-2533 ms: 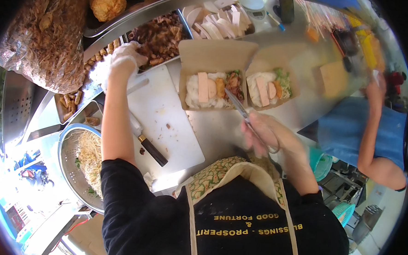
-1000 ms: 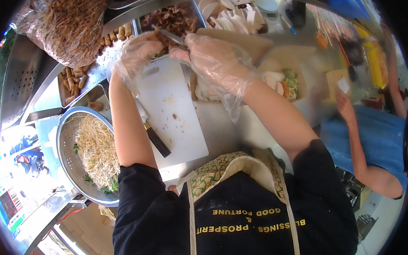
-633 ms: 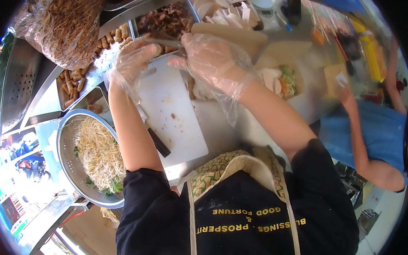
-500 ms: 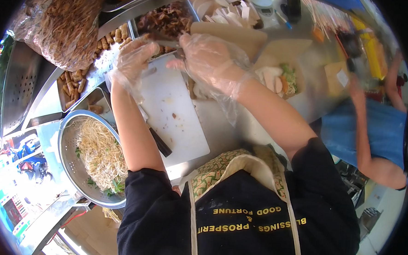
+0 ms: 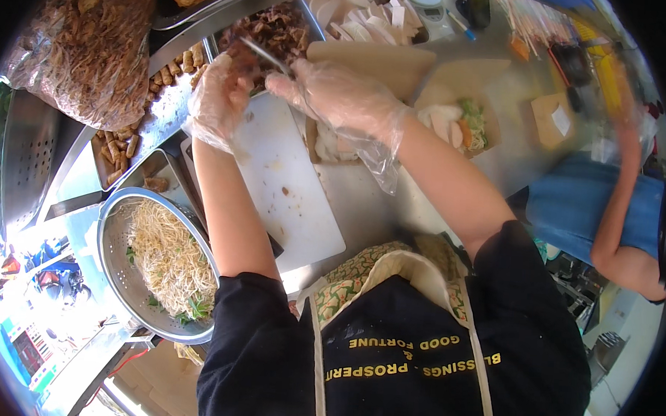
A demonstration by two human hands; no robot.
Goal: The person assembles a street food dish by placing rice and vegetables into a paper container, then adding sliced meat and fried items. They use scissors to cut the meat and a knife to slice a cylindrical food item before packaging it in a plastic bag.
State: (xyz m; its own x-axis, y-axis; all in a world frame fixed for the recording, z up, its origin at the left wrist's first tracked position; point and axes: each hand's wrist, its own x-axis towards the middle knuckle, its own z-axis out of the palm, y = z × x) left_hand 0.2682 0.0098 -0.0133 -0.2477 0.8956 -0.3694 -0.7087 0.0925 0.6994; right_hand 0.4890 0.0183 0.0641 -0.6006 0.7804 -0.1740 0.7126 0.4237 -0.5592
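Observation:
Both my hands wear clear plastic gloves and meet over the far end of a white cutting board (image 5: 292, 191). My right hand (image 5: 346, 96) is closed on a slim shiny metal tool (image 5: 262, 55), whose kind is blurred. Closed fingers of my left hand (image 5: 222, 100) are beside it, at a dark brownish blurred piece that I cannot make out. Just beyond is a metal tray of dark shredded meat (image 5: 278, 24). Below my right wrist sits an open brown paper box (image 5: 311, 148) with white food in it.
A steel colander (image 5: 105, 252) of bean sprouts stands left of my left forearm. Fried rolls (image 5: 114, 147) lie in trays behind it, near a large plastic bag of brown food (image 5: 86, 37). Another box holds greens (image 5: 472, 117). At right, a co-worker in blue (image 5: 597, 207) reaches across.
My left hand has shifted slightly, and the metal tool now shows between my hands, pointing up-left over the meat tray. The knife handle on the board is now mostly behind my left forearm.

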